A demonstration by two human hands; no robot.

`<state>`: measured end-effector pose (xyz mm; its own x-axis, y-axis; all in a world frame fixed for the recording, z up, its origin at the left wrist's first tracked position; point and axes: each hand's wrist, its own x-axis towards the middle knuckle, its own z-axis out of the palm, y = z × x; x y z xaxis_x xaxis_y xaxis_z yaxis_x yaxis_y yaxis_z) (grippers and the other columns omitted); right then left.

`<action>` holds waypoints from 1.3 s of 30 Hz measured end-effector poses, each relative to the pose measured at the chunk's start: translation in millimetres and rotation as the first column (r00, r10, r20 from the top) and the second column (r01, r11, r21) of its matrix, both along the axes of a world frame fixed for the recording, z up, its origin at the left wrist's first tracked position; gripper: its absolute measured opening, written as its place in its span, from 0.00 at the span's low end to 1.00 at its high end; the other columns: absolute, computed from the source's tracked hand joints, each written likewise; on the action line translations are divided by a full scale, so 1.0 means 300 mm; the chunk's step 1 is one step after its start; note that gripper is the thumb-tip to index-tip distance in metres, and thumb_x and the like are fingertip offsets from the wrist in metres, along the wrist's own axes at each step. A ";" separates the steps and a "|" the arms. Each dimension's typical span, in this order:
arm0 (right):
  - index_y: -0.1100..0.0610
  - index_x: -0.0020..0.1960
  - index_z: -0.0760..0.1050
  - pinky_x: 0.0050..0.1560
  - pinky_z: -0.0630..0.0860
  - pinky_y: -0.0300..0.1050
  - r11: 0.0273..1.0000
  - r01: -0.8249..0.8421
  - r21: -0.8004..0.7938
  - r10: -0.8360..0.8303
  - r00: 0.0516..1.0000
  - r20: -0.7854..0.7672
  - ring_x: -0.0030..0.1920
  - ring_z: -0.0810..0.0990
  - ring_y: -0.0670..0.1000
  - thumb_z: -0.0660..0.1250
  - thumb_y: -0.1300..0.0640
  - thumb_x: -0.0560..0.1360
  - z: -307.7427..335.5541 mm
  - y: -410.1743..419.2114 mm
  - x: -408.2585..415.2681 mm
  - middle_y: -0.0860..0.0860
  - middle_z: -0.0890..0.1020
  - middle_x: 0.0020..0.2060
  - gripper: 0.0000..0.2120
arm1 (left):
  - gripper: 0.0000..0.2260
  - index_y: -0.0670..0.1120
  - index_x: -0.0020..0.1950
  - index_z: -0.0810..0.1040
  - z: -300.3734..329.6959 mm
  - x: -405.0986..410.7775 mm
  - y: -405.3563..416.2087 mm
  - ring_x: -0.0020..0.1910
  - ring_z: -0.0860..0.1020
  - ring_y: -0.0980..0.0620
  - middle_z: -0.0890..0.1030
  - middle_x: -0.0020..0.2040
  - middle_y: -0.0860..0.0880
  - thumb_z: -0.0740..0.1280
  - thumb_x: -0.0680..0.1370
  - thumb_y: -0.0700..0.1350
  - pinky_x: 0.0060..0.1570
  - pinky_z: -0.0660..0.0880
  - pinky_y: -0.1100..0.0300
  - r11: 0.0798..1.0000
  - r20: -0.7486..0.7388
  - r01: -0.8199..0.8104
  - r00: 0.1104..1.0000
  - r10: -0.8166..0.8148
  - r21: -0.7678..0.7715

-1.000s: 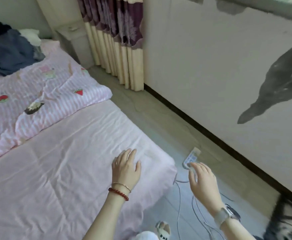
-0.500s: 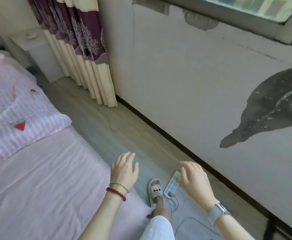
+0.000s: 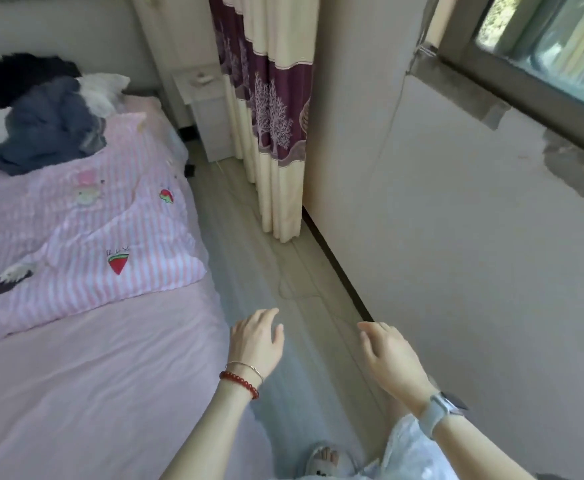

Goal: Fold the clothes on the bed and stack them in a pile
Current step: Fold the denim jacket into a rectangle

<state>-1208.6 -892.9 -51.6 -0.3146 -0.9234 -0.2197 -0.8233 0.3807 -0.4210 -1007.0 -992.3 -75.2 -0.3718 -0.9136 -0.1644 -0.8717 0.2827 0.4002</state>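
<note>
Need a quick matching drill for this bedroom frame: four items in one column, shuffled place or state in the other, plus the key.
Items
1. clothes heap
2. striped quilt
3. curtain
4. left hand

Places or states
A. hangs in the corner beside the white nightstand
B. open, holds nothing, over the near edge of the bed
C. unfolded, at the far end of the bed
D. spread over the middle of the bed, strawberry print

Pairs: 1-C, 2-D, 3-A, 4-B
</note>
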 end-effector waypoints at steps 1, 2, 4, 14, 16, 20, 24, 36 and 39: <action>0.57 0.59 0.74 0.56 0.69 0.45 1.000 -0.027 -0.004 0.027 1.000 -0.001 0.59 0.73 0.54 0.54 0.56 0.80 0.002 -0.057 -0.007 0.52 0.78 0.56 0.14 | 0.17 0.48 0.68 0.70 0.007 0.000 -0.036 0.63 0.72 0.50 0.74 0.65 0.51 0.57 0.80 0.48 0.61 0.65 0.60 1.000 -0.001 -0.023 1.000 0.023 -0.002; 0.58 0.59 0.74 0.56 0.69 0.46 0.998 -0.059 -0.013 0.059 0.998 -0.006 0.58 0.73 0.55 0.54 0.56 0.80 0.001 -0.121 -0.012 0.53 0.78 0.55 0.14 | 0.17 0.48 0.68 0.70 0.013 -0.001 -0.076 0.63 0.72 0.50 0.74 0.65 0.51 0.57 0.80 0.48 0.61 0.65 0.59 0.999 0.000 -0.044 0.999 0.044 -0.008; 0.58 0.58 0.75 0.54 0.69 0.46 0.990 -0.137 -0.033 0.136 0.990 -0.023 0.57 0.73 0.55 0.54 0.57 0.80 -0.002 -0.256 -0.018 0.53 0.78 0.54 0.13 | 0.17 0.49 0.68 0.70 0.021 -0.009 -0.161 0.63 0.72 0.50 0.74 0.65 0.51 0.57 0.80 0.48 0.61 0.66 0.59 0.997 0.004 -0.079 0.997 0.079 -0.014; 0.55 0.59 0.73 0.52 0.69 0.43 0.890 -0.450 -0.069 0.447 0.893 -0.050 0.57 0.73 0.53 0.53 0.55 0.79 -0.035 -1.086 -0.040 0.50 0.78 0.53 0.13 | 0.17 0.49 0.68 0.69 0.040 -0.029 -0.780 0.63 0.72 0.51 0.74 0.65 0.51 0.56 0.80 0.49 0.62 0.65 0.59 0.950 0.063 -0.311 0.948 0.311 -0.016; 0.54 0.60 0.73 0.53 0.69 0.44 0.861 -0.506 -0.057 0.503 0.862 -0.054 0.58 0.72 0.53 0.53 0.54 0.79 -0.032 -1.238 -0.033 0.50 0.77 0.54 0.14 | 0.17 0.49 0.68 0.69 0.052 -0.011 -0.901 0.64 0.71 0.52 0.73 0.66 0.52 0.56 0.80 0.49 0.62 0.65 0.60 0.930 0.082 -0.366 0.926 0.368 -0.031; 0.53 0.61 0.72 0.56 0.68 0.45 0.828 -0.561 -0.025 0.561 0.828 0.006 0.60 0.71 0.53 0.53 0.56 0.79 -0.025 -1.518 0.043 0.50 0.76 0.58 0.14 | 0.16 0.50 0.66 0.70 0.074 0.074 -1.096 0.61 0.73 0.51 0.74 0.64 0.53 0.56 0.79 0.48 0.58 0.66 0.60 0.882 0.083 -0.469 0.878 0.471 -0.045; 0.53 0.65 0.70 0.60 0.67 0.44 0.758 -0.651 -0.035 0.652 0.758 0.015 0.64 0.70 0.53 0.53 0.55 0.80 -0.035 -1.801 0.170 0.50 0.76 0.59 0.16 | 0.16 0.50 0.67 0.70 0.061 0.213 -1.289 0.62 0.72 0.50 0.73 0.65 0.52 0.56 0.80 0.48 0.59 0.66 0.60 0.801 0.061 -0.596 0.799 0.598 -0.056; 0.54 0.68 0.68 0.62 0.65 0.40 0.581 -0.814 0.008 0.813 0.580 -0.055 0.65 0.70 0.48 0.52 0.54 0.81 -0.053 -2.696 0.748 0.49 0.74 0.64 0.18 | 0.17 0.50 0.69 0.68 -0.037 0.770 -2.079 0.63 0.71 0.48 0.72 0.66 0.50 0.56 0.80 0.50 0.59 0.68 0.54 0.678 0.012 -0.735 0.678 0.735 0.011; 0.54 0.69 0.67 0.63 0.63 0.40 0.516 -0.854 0.061 0.856 0.517 -0.008 0.66 0.68 0.48 0.51 0.54 0.81 -0.057 -2.870 0.870 0.49 0.73 0.65 0.18 | 0.17 0.49 0.69 0.68 -0.058 0.880 -2.226 0.62 0.72 0.47 0.72 0.66 0.49 0.55 0.80 0.50 0.59 0.69 0.54 0.655 0.047 -0.752 0.659 0.751 0.078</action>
